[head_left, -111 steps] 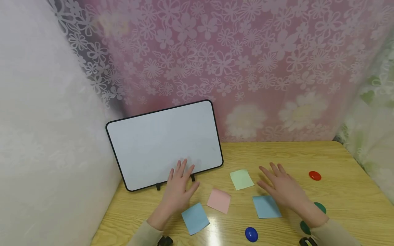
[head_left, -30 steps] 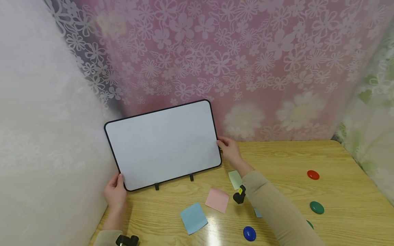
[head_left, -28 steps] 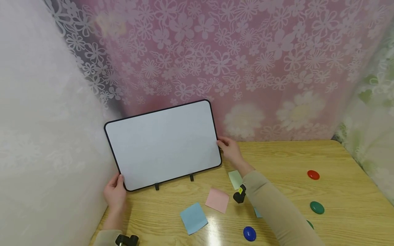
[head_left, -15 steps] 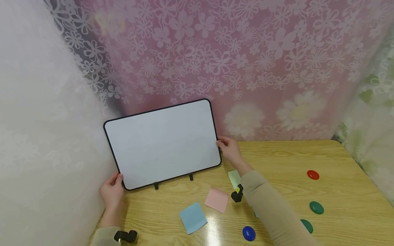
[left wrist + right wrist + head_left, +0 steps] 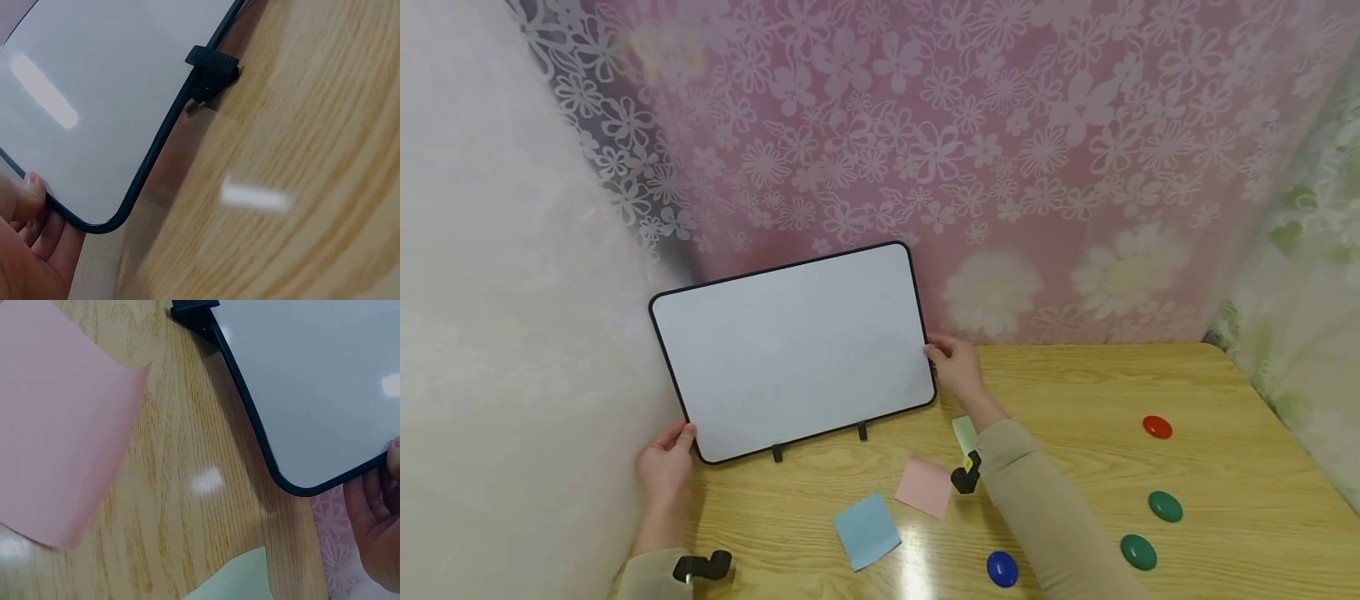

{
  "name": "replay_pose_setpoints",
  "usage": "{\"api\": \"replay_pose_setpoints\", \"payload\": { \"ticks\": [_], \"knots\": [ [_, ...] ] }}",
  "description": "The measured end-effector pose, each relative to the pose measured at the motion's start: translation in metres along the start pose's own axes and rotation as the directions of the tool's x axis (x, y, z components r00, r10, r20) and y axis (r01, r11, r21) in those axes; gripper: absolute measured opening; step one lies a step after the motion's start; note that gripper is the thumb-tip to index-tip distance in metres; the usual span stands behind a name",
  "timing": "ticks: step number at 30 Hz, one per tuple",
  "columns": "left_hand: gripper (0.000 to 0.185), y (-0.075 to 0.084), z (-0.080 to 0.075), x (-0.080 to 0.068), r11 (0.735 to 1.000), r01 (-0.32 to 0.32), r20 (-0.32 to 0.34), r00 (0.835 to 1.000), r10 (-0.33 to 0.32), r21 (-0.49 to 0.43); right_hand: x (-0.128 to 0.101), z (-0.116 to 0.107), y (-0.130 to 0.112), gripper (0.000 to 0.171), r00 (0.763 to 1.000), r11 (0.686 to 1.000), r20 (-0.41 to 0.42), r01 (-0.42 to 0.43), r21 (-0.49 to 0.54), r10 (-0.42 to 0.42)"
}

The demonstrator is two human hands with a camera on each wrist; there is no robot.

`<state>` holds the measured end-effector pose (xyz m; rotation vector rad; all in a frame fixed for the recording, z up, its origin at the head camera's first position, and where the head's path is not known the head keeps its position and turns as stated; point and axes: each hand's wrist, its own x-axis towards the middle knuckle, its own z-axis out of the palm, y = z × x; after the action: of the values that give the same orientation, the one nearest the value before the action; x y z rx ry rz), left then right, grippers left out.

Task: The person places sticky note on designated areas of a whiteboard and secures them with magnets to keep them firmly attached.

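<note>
A blank whiteboard (image 5: 790, 350) with a black frame leans upright at the back left of the table, propped on two small black feet (image 5: 862, 431). My left hand (image 5: 666, 468) grips its left edge near the lower corner; in the left wrist view the thumb lies on the front and the fingers (image 5: 53, 240) go behind the frame. On the opposite edge, my right hand (image 5: 957, 367) pinches the frame a little above the lower right corner. The right wrist view shows that thumb over the front and curled fingers (image 5: 369, 506) behind.
Before the board lie a blue sticky note (image 5: 867, 532), a pink one (image 5: 924, 487) and a green one (image 5: 964, 433) partly behind my right wrist. A blue magnet (image 5: 1002, 569), two green magnets (image 5: 1138, 552) and a red magnet (image 5: 1157, 427) lie to the right. Curtains hang behind the table (image 5: 1075, 392).
Earlier both hands hovered with fingers spread over the table; since then they have taken hold of the board's two side edges. Over the last second board and hands have stayed almost still.
</note>
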<state>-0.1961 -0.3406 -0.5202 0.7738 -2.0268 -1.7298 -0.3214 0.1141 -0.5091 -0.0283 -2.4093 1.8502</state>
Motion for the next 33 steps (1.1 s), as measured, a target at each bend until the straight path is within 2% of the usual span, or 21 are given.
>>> {"api": "replay_pose_setpoints", "payload": {
  "ticks": [6, 17, 25, 33],
  "knots": [
    [0.047, 0.0021, -0.0011, 0.0008, 1.000, 0.020, 0.037, 0.999, -0.021, 0.010, -0.0011, -0.0002, -0.0001, 0.034, 1.000, 1.000, -0.015, 0.001, -0.010, -0.001],
    [0.047, 0.0007, -0.0007, -0.0001, 0.999, 0.044, 0.023, 0.999, -0.045, 0.020, -0.0037, 0.0031, 0.0006, 0.032, 0.999, 1.000, -0.045, 0.006, -0.017, -0.007],
    [0.047, -0.0006, -0.0012, 0.0018, 0.999, 0.052, 0.057, 0.997, -0.052, 0.015, -0.0042, 0.0016, 0.0011, 0.032, 0.999, 1.000, -0.048, 0.002, -0.019, -0.003],
    [0.049, 0.0022, -0.0022, 0.0002, 0.998, 0.056, 0.059, 0.997, -0.058, 0.034, -0.0046, 0.0012, 0.0017, 0.033, 0.999, 1.000, -0.045, -0.011, -0.017, 0.010]
  ]
}}
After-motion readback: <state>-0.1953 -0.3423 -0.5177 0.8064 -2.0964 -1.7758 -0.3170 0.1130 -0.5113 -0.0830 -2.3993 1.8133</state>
